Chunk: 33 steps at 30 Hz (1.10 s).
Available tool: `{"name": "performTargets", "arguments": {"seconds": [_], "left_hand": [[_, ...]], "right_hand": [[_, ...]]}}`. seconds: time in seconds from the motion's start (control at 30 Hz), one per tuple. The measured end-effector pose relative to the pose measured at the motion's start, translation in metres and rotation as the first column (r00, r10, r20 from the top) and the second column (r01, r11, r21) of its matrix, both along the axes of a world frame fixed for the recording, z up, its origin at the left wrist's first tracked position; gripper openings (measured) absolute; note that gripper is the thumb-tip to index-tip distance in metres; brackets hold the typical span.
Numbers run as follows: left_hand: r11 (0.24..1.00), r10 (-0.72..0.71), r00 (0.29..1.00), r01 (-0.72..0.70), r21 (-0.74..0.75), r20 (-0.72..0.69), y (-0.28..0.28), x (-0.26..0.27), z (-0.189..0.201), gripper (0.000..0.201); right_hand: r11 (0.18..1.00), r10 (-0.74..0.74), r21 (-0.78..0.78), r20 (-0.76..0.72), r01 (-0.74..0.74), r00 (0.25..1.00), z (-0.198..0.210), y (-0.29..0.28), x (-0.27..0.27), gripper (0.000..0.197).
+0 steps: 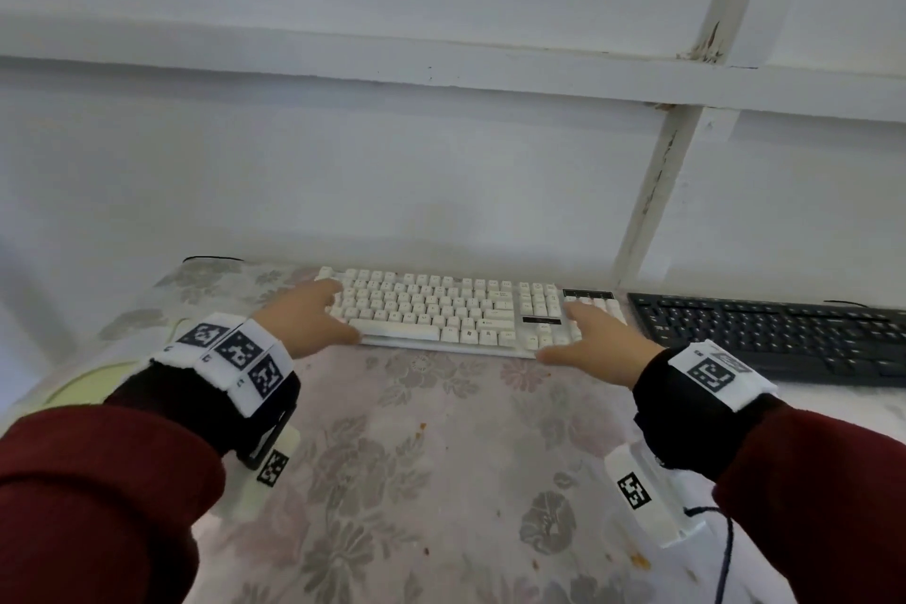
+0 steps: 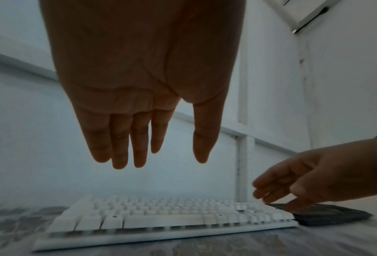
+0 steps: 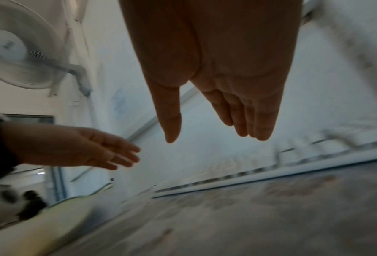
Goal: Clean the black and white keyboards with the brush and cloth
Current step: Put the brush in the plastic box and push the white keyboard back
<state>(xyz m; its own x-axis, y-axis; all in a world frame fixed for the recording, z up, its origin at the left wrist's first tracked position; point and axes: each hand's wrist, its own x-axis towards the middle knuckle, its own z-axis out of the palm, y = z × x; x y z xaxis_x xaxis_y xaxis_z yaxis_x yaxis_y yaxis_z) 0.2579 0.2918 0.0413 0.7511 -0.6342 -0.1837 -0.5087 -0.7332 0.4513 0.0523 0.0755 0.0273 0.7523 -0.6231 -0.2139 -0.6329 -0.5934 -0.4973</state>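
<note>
Left hand [image 1: 306,319]: fingers [image 2: 119,138] straight and together, thumb apart, holding nothing. It sits over the left end of the white keyboard [image 1: 441,309]; the wrist view shows it above the keys, contact can't be confirmed. Right hand [image 1: 595,334]: fingers [image 3: 246,114] also straight, released, thumb spread, nothing in it. It is over the keyboard's right end, at the number pad; from the left wrist view its fingertips look close to the keys, touching or not I can't tell.

White keyboard lies flat near the back of the table, long side along the wall [image 1: 343,162]. Black keyboard [image 1: 779,334] is just beside it on the right, roughly in line, partly cut off by the frame edge.

Both rest on a floral tablecloth [image 1: 441,456] with a few small orange specks. A pale yellow-green cloth [image 1: 93,383] lies at the left table edge, partly under the left wrist. Both wrists carry black bands with printed marker tags; sleeves are dark red. A wall fan [image 3: 14,46] shows in the right wrist view.
</note>
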Motion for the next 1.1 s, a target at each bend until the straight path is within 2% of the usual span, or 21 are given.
{"name": "performTargets", "arguments": {"seconds": [0.13, 0.33, 0.47, 0.53, 0.67, 0.8, 0.9, 1.1], "left_hand": [[0.991, -0.115, 0.993, 0.113, -0.074, -0.024, 0.048, -0.012, 0.012, 0.065], [0.974, -0.209, 0.976, 0.202, -0.105, -0.059, 0.135, -0.004, 0.014, 0.069], [0.962, -0.253, 0.964, 0.243, -0.123, -0.076, 0.193, 0.022, 0.007, 0.094], [0.962, -0.249, 0.964, 0.234, -0.141, -0.098, 0.22, 0.037, 0.003, 0.097], [0.961, -0.225, 0.966, 0.2, -0.188, -0.124, 0.256, 0.066, -0.012, 0.12], [0.956, -0.233, 0.917, 0.155, -0.25, -0.323, 0.271, 0.079, -0.026, 0.133], [0.939, -0.284, 0.846, 0.149, -0.311, -0.452, 0.272, 0.087, -0.034, 0.134], [0.919, -0.322, 0.828, 0.155, -0.364, -0.46, 0.256, 0.107, -0.044, 0.131]], "right_hand": [[0.982, 0.138, 0.116, 0.077, -0.146, 0.987, 0.007, 0.078, 0.01, 0.082], [0.891, 0.349, 0.271, 0.103, -0.364, 0.932, 0.002, 0.194, 0.049, 0.089], [0.853, 0.391, 0.321, 0.129, -0.412, 0.911, -0.006, 0.255, 0.082, 0.086], [0.825, 0.382, 0.383, 0.164, -0.416, 0.91, -0.01, 0.275, 0.094, 0.087], [0.822, 0.324, 0.411, 0.234, -0.395, 0.917, -0.023, 0.3, 0.117, 0.099], [0.859, 0.247, 0.389, 0.252, -0.331, 0.936, -0.034, 0.311, 0.133, 0.114], [0.879, 0.197, 0.385, 0.247, -0.282, 0.949, -0.039, 0.313, 0.14, 0.114], [0.892, 0.109, 0.405, 0.24, -0.202, 0.965, -0.029, 0.309, 0.148, 0.11]]}}
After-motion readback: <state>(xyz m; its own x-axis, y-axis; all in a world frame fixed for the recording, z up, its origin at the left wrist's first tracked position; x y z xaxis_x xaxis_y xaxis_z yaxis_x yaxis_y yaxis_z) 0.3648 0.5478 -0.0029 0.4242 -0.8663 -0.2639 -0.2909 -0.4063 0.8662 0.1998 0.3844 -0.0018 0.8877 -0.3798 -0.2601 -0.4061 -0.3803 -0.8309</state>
